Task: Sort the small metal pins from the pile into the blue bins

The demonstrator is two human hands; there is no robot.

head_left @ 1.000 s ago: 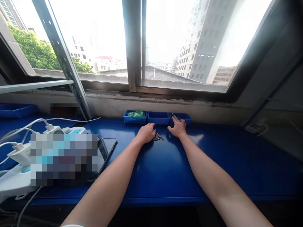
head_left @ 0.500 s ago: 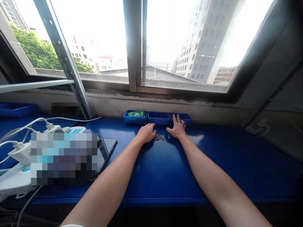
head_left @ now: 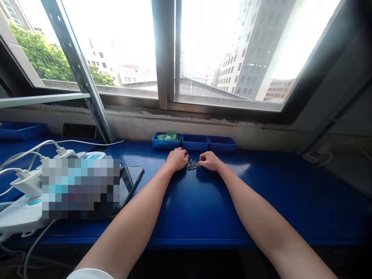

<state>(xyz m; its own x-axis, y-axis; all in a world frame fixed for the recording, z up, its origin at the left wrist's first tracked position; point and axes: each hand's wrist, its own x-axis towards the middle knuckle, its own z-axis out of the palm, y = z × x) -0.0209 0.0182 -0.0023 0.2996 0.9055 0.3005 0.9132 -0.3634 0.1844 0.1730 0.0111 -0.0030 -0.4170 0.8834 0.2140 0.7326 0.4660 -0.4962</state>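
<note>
A loose heap of small dark screws (head_left: pixel 192 166) is lying on the blue tabletop (head_left: pixel 200 209), just above the middle of the frame, between the two hands. The left hand (head_left: pixel 177 159) is resting at the heap's left side, back upward and fingers bending down; its underside is hiding, so whether it is gripping anything cannot be told. The right hand (head_left: pixel 209 161) is curling at the heap's right side, thumb and forefinger coming close together by the outermost screws; whether a screw is sitting between those fingertips is too small to tell.

Behind the hands, three blue trays are standing side by side against the wall. The left tray (head_left: pixel 166 146) is holding green packets (head_left: pixel 167 136), while the middle tray (head_left: pixel 195 147) and the right tray (head_left: pixel 223 147) are showing small dark bits that are not reading clearly.

As for progress, the work seems to be partway: a number of screws are already lying out on the tabletop, crossing one another at mixed angles and forming no row. Small contents are apparently remaining in the right tray, and how many pieces are lying there cannot be counted. No screws are visibly joining to any other part.
</note>
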